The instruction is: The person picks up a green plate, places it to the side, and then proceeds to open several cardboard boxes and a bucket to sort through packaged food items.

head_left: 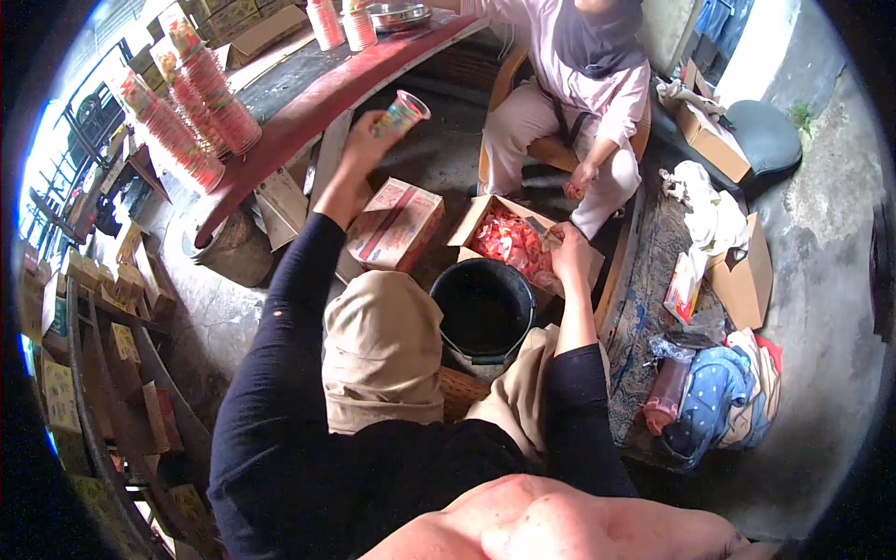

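Note:
My left hand is raised toward the table's edge, its fingers closed round a clear plastic cup with a coloured print and a reddish rim. The cup is tilted. Over the right side of an open carton, my right hand has its fingers pinched together. A small grey piece shows by the fingertips; whether they grip it, I cannot tell. Crumpled red and white pieces, like plastic film, fill the carton. A black bucket stands between my knees, just nearer than the carton.
Tall stacks of printed cups stand on the red-edged table at left. A closed carton lies left of the bucket. Opposite sits another person. Cloths and bags lie at right; shelves with small boxes are at far left.

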A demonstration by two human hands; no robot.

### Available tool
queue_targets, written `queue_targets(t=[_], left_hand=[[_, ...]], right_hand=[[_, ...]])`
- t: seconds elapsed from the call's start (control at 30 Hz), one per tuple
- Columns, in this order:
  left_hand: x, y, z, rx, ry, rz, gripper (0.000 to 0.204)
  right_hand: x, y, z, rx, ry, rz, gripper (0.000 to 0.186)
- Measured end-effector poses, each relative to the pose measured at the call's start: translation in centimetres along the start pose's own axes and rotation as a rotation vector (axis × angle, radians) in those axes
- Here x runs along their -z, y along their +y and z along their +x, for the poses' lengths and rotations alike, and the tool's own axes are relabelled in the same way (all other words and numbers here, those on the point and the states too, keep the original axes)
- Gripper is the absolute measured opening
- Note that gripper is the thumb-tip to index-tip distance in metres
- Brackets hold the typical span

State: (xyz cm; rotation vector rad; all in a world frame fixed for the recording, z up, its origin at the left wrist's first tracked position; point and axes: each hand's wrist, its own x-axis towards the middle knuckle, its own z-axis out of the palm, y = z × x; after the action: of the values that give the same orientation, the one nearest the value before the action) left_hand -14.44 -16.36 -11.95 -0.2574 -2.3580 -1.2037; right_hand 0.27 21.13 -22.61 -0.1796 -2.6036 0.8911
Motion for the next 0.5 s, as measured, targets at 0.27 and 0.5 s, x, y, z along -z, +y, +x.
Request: queue_targets(t=[0.27,0.5], left_hand=[[14.3,3.7,8.8,-0.076,0.178,0.757,0.067],[19.5,1.5,12.4,-0.101,0.249,0.859,0.074]], right_hand=[[0.3,-1.2,-0.5,-0.028,-0.032,0.102,0.017],[0.3,-1.2,-0.9,-0.038,-0.074,0.041,0.02]])
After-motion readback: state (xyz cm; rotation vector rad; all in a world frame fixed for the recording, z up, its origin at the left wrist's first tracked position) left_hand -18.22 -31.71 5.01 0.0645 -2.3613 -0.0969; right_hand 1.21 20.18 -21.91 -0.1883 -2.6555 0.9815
